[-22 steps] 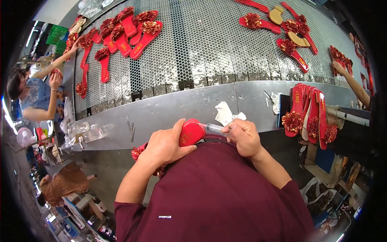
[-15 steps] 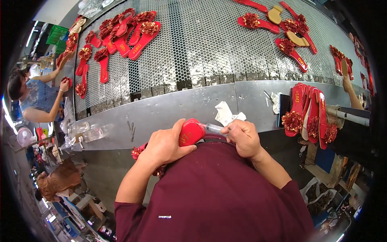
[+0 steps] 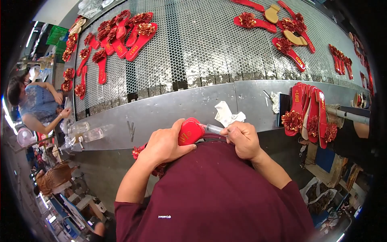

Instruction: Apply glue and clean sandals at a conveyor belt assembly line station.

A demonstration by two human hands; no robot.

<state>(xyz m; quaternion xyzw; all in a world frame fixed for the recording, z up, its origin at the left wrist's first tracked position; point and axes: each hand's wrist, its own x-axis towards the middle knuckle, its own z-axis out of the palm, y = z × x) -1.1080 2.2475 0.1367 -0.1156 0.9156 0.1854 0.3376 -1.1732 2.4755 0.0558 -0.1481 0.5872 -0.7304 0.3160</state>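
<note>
The left hand (image 3: 163,144) is closed around a red sandal (image 3: 189,132), thumb pressed across the glossy insole near its heel end, fingers wrapped underneath; the sandal sits just in front of the person's chest, above the maroon shirt (image 3: 213,197), and its flower-trimmed front pokes out below the wrist, mostly hidden. The right hand (image 3: 243,139) is curled tight on a clear tube-like applicator (image 3: 213,129) whose tip touches the sandal's edge (what it holds inside cannot be told); the two hands are near each other, with the sandal and tube bridging them.

Just beyond the knuckles lies a crumpled white cloth (image 3: 227,114) on the grey metal ledge (image 3: 169,113); to the right on that ledge a stack of red sandals (image 3: 308,111) with flower trims stands on edge, a dark flat object beside it. On the left part of the ledge lie clear plastic bottles (image 3: 86,133) on their sides.

Past the ledge runs a perforated metal conveyor (image 3: 201,44); a cluster of red sandals (image 3: 117,34) lies on its left part, and further sandals (image 3: 282,28) lie scattered at the right, one tan sole among them. At the far left a co-worker in a blue top (image 3: 38,107) bends toward the conveyor's end.
</note>
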